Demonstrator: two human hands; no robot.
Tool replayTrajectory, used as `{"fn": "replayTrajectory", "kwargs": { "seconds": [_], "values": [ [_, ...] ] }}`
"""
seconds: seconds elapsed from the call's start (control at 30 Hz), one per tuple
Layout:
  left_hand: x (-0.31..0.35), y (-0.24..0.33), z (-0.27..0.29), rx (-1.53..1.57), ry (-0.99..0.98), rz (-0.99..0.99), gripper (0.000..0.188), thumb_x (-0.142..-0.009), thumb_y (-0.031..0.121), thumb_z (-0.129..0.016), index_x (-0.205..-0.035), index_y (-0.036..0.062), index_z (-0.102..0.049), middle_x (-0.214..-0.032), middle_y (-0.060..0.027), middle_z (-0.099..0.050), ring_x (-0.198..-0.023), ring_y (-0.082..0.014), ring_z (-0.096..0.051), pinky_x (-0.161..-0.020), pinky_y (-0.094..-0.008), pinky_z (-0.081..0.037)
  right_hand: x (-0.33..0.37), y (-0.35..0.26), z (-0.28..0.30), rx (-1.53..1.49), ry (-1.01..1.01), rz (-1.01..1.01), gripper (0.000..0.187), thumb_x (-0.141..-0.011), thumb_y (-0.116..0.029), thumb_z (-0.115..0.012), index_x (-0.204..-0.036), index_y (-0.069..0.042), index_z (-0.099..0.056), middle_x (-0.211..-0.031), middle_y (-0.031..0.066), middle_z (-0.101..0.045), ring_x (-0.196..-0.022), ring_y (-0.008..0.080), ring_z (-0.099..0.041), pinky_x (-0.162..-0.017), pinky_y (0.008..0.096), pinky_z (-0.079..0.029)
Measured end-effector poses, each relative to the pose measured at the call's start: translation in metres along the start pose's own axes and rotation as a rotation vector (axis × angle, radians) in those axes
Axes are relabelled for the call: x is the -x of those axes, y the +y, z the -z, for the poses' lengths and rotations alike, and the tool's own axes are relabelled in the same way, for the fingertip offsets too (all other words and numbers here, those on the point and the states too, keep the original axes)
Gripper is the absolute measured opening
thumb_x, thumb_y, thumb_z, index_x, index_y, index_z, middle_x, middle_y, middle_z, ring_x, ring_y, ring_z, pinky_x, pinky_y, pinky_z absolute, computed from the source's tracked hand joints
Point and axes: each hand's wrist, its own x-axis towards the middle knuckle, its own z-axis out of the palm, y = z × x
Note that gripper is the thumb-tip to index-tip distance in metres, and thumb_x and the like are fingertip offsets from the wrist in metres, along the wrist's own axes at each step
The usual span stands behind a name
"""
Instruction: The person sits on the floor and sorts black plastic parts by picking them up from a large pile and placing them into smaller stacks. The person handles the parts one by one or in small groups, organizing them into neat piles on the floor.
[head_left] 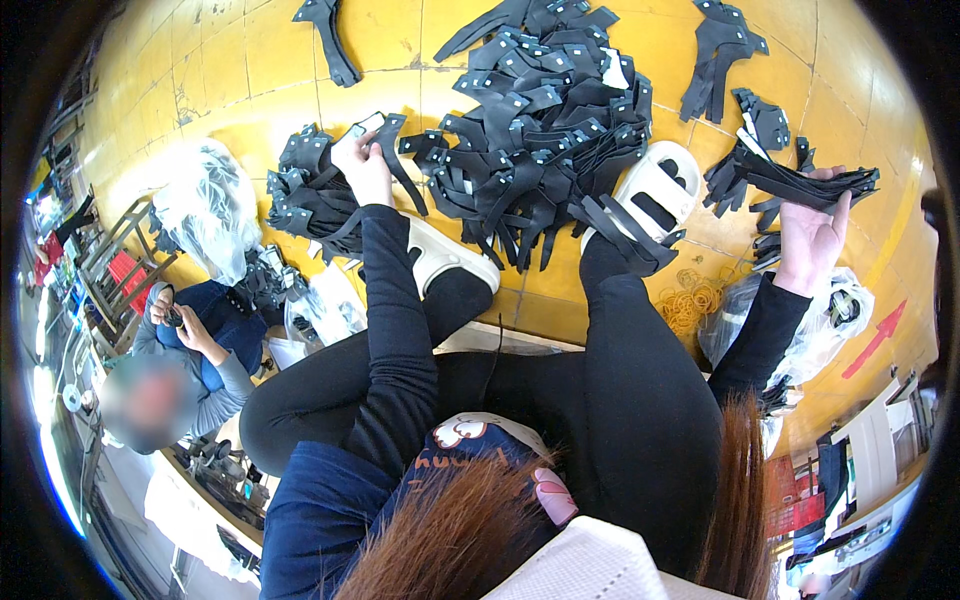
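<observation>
My left hand (364,168) is at the left end of the floor pile, its fingers closed on a black curved strip (404,168) with small pale marks. A pale patch shows at its fingertips. Off to the right, my right hand (812,238) is palm up with its fingers wrapped round a stack of black strips (800,184). Between the hands lies a large heap of black strips (545,130). A smaller heap (310,200) lies beside and under my left hand.
My white clogs (660,188) flank the heap; strips lie over the right one. Yellow rubber bands (690,302) and a clear plastic bag (830,315) lie right. Another filled bag (205,205) is left, near a seated person (205,350). Loose strips (720,50) lie on the yellow floor.
</observation>
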Motion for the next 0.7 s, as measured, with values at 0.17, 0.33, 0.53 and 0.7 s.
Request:
{"fn": "replayTrajectory", "kwargs": {
  "seconds": [0.17,0.33,0.53,0.7],
  "values": [
    [0.001,0.015,0.005,0.337,-0.318,0.499,0.022,-0.088,0.004,-0.054,-0.105,0.0066,-0.067,-0.084,0.0001,-0.061,-0.069,-0.0068,-0.054,-0.057,-0.0196,-0.04,0.001,-0.001,0.002,0.002,0.01,0.004,0.025,-0.094,-0.014,-0.053,-0.118,-0.011,-0.057,-0.117,0.0062,-0.061,-0.103,0.0239,-0.056,-0.099,0.044,-0.036],
    [0.022,0.026,-0.003,0.521,-0.716,0.754,0.023,-0.092,0.01,-0.052,-0.112,0.0065,-0.062,-0.084,0.0023,-0.063,-0.063,-0.0053,-0.051,-0.055,-0.0202,-0.038,0.0,-0.001,0.001,-0.007,-0.018,-0.011,0.025,-0.094,-0.014,-0.052,-0.118,-0.011,-0.058,-0.117,0.0057,-0.061,-0.104,0.0238,-0.055,-0.1,0.0444,-0.035],
    [0.058,0.038,-0.018,0.217,-0.886,0.68,0.025,-0.085,0.013,-0.063,-0.11,0.0089,-0.061,-0.083,0.0019,-0.062,-0.068,-0.0069,-0.055,-0.059,-0.0205,-0.043,-0.001,-0.002,0.005,-0.013,-0.023,-0.021,0.025,-0.094,-0.014,-0.053,-0.118,-0.011,-0.058,-0.117,0.0057,-0.061,-0.105,0.0241,-0.055,-0.1,0.0442,-0.035],
    [0.058,0.01,-0.026,0.039,-0.828,0.454,0.033,-0.076,0.007,-0.071,-0.106,-0.0008,-0.061,-0.076,-0.0019,-0.059,-0.068,-0.0126,-0.055,-0.064,-0.0255,-0.046,0.0,0.0,0.001,-0.019,-0.013,-0.023,0.025,-0.094,-0.014,-0.052,-0.118,-0.009,-0.058,-0.117,0.0057,-0.061,-0.105,0.0239,-0.055,-0.099,0.0435,-0.036]
  ]
}}
